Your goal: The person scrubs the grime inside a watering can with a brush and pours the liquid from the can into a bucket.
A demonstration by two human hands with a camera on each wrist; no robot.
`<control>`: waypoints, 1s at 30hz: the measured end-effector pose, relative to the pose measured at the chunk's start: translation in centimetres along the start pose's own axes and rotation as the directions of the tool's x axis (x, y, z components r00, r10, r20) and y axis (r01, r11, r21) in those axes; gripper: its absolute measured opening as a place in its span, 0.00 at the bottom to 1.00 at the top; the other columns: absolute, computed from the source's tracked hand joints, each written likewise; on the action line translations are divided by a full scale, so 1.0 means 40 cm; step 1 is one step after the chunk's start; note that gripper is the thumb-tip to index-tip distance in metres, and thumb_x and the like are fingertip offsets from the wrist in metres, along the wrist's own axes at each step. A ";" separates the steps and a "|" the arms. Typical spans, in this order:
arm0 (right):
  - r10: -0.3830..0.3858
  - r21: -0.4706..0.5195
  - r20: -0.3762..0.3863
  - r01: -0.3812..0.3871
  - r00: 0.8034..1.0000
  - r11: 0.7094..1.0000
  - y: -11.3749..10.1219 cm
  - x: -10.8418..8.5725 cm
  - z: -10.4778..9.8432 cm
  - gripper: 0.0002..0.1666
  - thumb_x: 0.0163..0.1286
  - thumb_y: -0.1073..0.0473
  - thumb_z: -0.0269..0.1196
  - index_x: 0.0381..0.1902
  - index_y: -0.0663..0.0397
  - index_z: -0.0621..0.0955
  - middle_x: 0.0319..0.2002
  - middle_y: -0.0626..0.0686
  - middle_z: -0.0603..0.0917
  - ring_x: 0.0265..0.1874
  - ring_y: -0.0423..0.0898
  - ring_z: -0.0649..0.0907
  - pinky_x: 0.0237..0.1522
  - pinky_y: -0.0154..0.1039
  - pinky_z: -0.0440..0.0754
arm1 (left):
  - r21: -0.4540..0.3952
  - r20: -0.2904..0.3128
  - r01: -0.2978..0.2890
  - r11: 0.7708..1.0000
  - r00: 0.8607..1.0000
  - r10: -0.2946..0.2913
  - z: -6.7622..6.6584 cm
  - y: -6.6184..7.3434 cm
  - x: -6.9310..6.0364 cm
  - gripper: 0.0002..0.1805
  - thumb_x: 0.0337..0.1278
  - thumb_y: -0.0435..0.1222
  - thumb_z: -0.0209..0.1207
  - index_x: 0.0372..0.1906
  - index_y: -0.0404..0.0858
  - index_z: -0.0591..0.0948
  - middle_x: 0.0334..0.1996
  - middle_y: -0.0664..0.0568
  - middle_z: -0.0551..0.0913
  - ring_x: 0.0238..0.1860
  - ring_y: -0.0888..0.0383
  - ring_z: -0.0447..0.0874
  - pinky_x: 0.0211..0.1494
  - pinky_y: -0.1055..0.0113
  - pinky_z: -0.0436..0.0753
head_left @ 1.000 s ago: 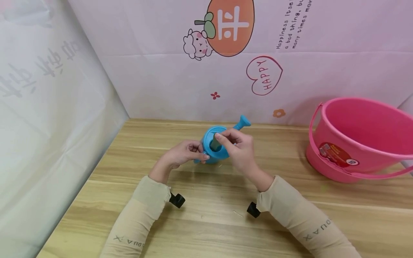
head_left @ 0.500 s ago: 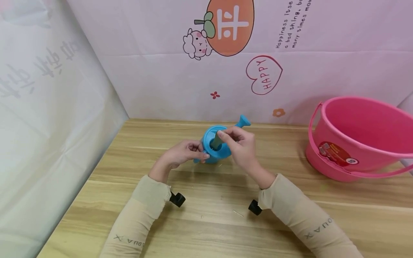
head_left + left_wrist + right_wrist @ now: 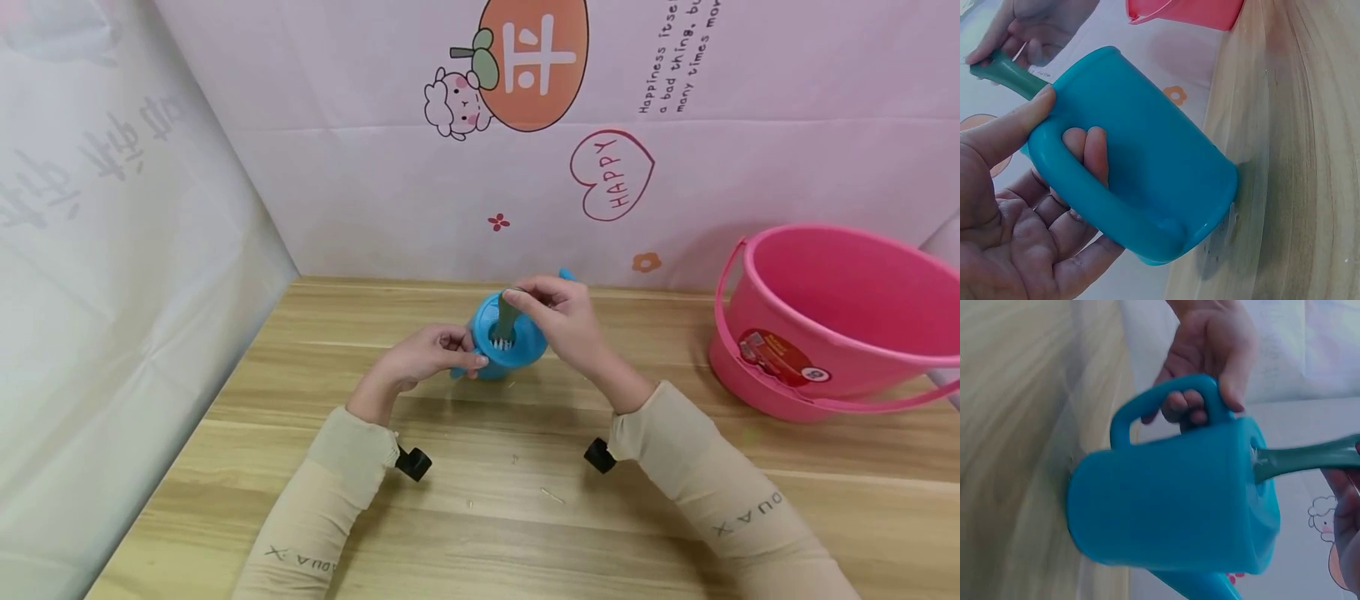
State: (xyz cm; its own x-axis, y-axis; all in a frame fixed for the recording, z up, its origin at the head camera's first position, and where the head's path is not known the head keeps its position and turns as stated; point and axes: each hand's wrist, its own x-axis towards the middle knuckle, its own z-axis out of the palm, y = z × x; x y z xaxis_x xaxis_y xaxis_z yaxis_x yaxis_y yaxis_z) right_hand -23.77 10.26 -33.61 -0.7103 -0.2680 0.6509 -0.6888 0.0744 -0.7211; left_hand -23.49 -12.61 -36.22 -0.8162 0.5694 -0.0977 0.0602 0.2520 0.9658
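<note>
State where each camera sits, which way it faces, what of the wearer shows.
Head: on the head, facing forward and down over the table; both sleeves, left hand, right hand.
Left wrist: on that wrist, facing the watering can; both hands, left nearer.
Right wrist: on that wrist, facing the watering can; both hands.
Both wrist views share watering can, green tool, table.

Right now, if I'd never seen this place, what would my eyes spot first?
Probably the big pink bucket, standing on the table at the right. Then the blue watering can in the middle, its handle in the left hand, with the right hand pinching a green thing whose pale prongs show at the can's top. Higher up, a big orange cartoon fruit stands out on the back wall.
</note>
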 end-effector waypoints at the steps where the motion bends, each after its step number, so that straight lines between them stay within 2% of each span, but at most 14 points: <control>1: 0.020 -0.006 0.039 -0.020 0.999 1.000 0.000 0.006 -0.008 0.05 0.70 0.74 0.64 0.38 0.70 0.87 0.30 0.59 0.85 0.27 0.51 0.78 0.32 0.32 0.75 | 0.002 0.001 0.000 1.000 1.000 0.000 0.001 0.001 0.000 0.11 0.69 0.31 0.62 0.28 0.38 0.77 0.29 0.47 0.83 0.41 0.42 0.82 0.48 0.55 0.78; 3: 0.062 -0.028 0.131 -0.059 0.989 0.998 0.002 0.014 -0.021 0.06 0.72 0.72 0.64 0.41 0.68 0.88 0.33 0.56 0.87 0.30 0.53 0.78 0.35 0.35 0.76 | 0.007 0.004 0.002 1.000 1.000 -0.002 0.001 0.003 0.000 0.11 0.69 0.31 0.62 0.28 0.38 0.77 0.29 0.47 0.83 0.43 0.36 0.80 0.48 0.54 0.78; 5: 0.107 -0.057 0.220 -0.097 0.970 0.994 0.006 0.018 -0.033 0.07 0.73 0.70 0.64 0.43 0.66 0.88 0.35 0.55 0.87 0.32 0.53 0.78 0.38 0.38 0.76 | 0.010 0.003 0.004 1.000 1.000 -0.004 0.001 0.004 0.000 0.11 0.69 0.31 0.62 0.28 0.37 0.77 0.29 0.48 0.83 0.44 0.32 0.79 0.47 0.56 0.78; 8: 0.142 -0.081 0.296 -0.123 0.945 0.989 0.011 0.020 -0.045 0.08 0.73 0.70 0.64 0.44 0.66 0.89 0.36 0.54 0.87 0.33 0.50 0.79 0.41 0.41 0.74 | 0.012 0.004 0.007 1.000 1.000 -0.007 0.002 0.004 0.000 0.11 0.70 0.31 0.61 0.28 0.37 0.77 0.29 0.48 0.83 0.45 0.30 0.77 0.45 0.58 0.77; 13: 0.126 -0.066 0.331 -0.110 0.935 0.992 0.008 0.027 -0.049 0.07 0.72 0.70 0.64 0.43 0.65 0.89 0.37 0.53 0.89 0.36 0.50 0.82 0.45 0.42 0.78 | -0.003 0.005 0.006 1.000 1.000 -0.006 0.000 0.003 0.001 0.11 0.70 0.31 0.61 0.28 0.37 0.77 0.28 0.47 0.83 0.45 0.28 0.77 0.45 0.59 0.77; 17: 0.119 -0.065 0.398 -0.101 0.910 0.993 0.008 0.031 -0.040 0.07 0.72 0.70 0.64 0.42 0.64 0.89 0.39 0.53 0.89 0.37 0.49 0.82 0.43 0.39 0.79 | -0.007 0.006 0.001 1.000 1.000 -0.001 -0.001 0.002 0.001 0.11 0.70 0.31 0.61 0.27 0.37 0.77 0.28 0.47 0.82 0.45 0.27 0.76 0.44 0.58 0.77; 19: 0.119 -0.074 0.396 -0.097 0.910 0.992 0.002 0.032 -0.040 0.07 0.72 0.70 0.65 0.42 0.64 0.89 0.37 0.52 0.89 0.36 0.50 0.81 0.41 0.38 0.78 | -0.006 0.006 0.001 1.000 1.000 -0.001 -0.001 0.002 0.001 0.11 0.70 0.31 0.61 0.27 0.37 0.77 0.28 0.48 0.83 0.45 0.27 0.76 0.44 0.58 0.77; 22: 0.119 -0.073 0.357 -0.099 0.927 0.992 -0.009 0.035 -0.046 0.07 0.71 0.71 0.65 0.41 0.65 0.89 0.36 0.53 0.89 0.34 0.51 0.81 0.40 0.38 0.79 | -0.006 0.006 0.006 1.000 1.000 -0.006 0.001 0.002 0.002 0.11 0.70 0.31 0.61 0.28 0.37 0.77 0.28 0.48 0.82 0.46 0.26 0.76 0.46 0.56 0.78; 24: 0.111 -0.064 0.351 -0.095 0.930 0.993 -0.012 0.035 -0.047 0.06 0.71 0.71 0.65 0.41 0.64 0.89 0.34 0.53 0.89 0.33 0.52 0.80 0.39 0.38 0.79 | -0.009 0.006 0.009 1.000 1.000 -0.009 0.001 0.002 0.002 0.11 0.70 0.30 0.61 0.28 0.37 0.77 0.28 0.48 0.82 0.47 0.25 0.75 0.47 0.54 0.77; 30: 0.109 -0.083 0.401 -0.082 0.910 0.993 0.011 0.024 -0.032 0.06 0.71 0.70 0.65 0.41 0.63 0.89 0.36 0.51 0.89 0.35 0.48 0.80 0.39 0.37 0.77 | -0.011 -0.001 0.016 1.000 1.000 -0.016 0.004 0.005 0.003 0.12 0.70 0.30 0.61 0.27 0.38 0.77 0.28 0.48 0.82 0.47 0.25 0.75 0.45 0.57 0.77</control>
State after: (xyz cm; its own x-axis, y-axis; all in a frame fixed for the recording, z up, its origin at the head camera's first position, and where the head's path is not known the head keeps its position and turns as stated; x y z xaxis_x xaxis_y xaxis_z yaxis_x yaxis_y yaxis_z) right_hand -24.93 11.27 -33.00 -0.6631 -0.6204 0.4188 -0.6381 0.1759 -0.7496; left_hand -23.48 -12.38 -36.09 -0.8179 0.5642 -0.1128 0.0411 0.2528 0.9666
